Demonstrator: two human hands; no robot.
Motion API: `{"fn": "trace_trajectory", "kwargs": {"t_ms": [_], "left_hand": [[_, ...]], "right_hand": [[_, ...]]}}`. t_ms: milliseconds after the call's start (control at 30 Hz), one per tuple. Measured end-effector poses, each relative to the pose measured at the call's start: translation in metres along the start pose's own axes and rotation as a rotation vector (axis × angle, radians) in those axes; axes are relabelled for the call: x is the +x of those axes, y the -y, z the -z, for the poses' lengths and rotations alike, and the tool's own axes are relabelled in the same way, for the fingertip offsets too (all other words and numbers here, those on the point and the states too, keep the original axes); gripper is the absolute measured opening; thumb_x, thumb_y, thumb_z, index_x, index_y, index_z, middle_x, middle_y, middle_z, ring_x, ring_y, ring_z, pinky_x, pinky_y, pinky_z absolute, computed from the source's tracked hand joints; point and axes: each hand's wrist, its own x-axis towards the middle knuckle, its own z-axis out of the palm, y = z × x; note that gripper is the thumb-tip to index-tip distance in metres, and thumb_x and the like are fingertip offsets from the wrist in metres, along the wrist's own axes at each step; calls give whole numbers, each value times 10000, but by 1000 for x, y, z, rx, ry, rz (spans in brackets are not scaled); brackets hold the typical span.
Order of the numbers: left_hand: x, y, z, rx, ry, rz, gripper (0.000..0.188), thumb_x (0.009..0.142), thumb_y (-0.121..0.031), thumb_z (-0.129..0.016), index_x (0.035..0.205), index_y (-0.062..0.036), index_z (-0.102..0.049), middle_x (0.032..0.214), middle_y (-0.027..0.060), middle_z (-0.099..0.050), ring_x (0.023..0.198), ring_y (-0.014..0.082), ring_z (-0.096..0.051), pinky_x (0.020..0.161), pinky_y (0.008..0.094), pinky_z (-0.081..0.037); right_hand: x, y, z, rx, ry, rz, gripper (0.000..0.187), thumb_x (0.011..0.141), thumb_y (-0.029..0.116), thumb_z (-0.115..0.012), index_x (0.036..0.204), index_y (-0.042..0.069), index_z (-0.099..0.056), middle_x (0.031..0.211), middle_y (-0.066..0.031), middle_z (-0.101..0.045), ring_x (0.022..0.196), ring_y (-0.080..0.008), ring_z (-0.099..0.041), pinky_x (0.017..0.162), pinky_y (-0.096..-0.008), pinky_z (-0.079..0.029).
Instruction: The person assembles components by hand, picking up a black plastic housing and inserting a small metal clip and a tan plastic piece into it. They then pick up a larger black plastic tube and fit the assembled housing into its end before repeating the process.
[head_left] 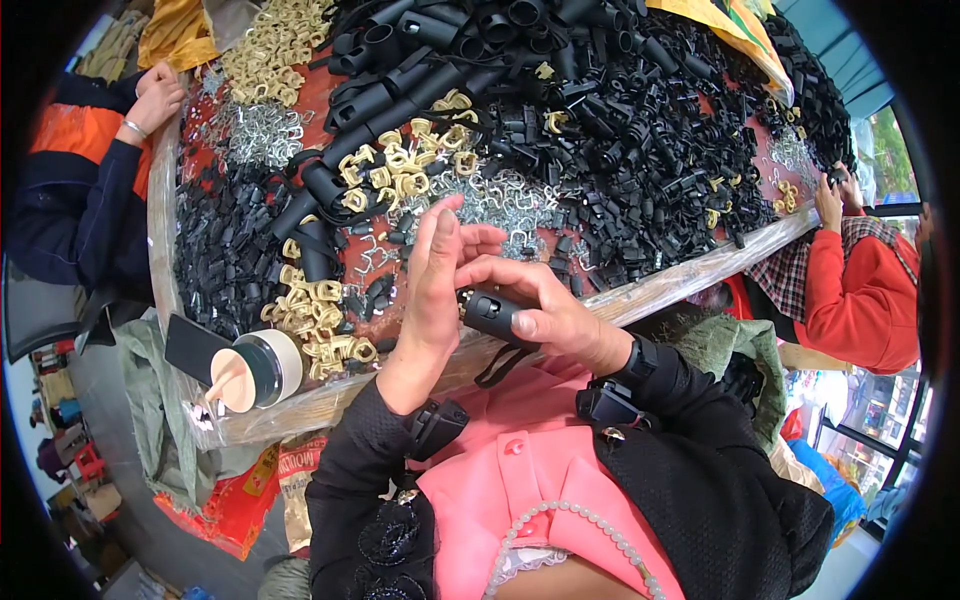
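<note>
A black plastic cylinder point(492, 314) with a small slot in its side lies in my right hand point(555, 310), thumb and fingers closed round it. A thin black strap point(500, 368) hangs below it, and a small brassy bit shows at its left end. My left hand point(434, 290) is raised beside that end, fingers stretched up and apart; whether its palm touches the cylinder I cannot tell. Just beyond my hands lie bent silver wire clips point(515, 205) and gold-coloured clamp pieces point(398, 165). More gold pieces point(318, 310) lie to the left of my left hand.
Black plastic parts point(620, 130) heap across the wood-edged table point(640, 290). A lidded cup point(262, 368) and a dark phone point(198, 348) stand at the near left corner. One person's hands point(158, 95) rest at the left edge; another person in red point(862, 300) handles a part at right.
</note>
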Motion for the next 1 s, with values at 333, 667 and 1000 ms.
{"fn": "trace_trajectory", "kwargs": {"t_ms": [333,667,1000], "left_hand": [[-8,-7,-5,4,58,119,646,851,-523,-347,1219,5,-291,964,166,-530,855,199,-549,758,293,-448],[-20,-13,-33,-107,223,21,656,844,-530,-348,1230,-4,-280,1002,165,-506,852,197,-551,749,291,-449],[-6,2,-67,-223,76,28,544,846,-419,-463,1186,-9,-351,989,116,-505,781,152,-543,692,264,-443]], "right_hand": [[-4,6,-3,162,17,35,674,690,450,-604,1119,-42,-439,1026,-87,-506,965,-140,-485,860,-264,-363],[-15,10,-4,75,35,201,437,756,338,-561,1003,-14,-481,890,-43,-512,839,-95,-489,767,-230,-390],[-44,30,22,-70,-56,218,404,746,367,-529,918,3,-494,860,-44,-523,797,-113,-510,728,-244,-408]]}}
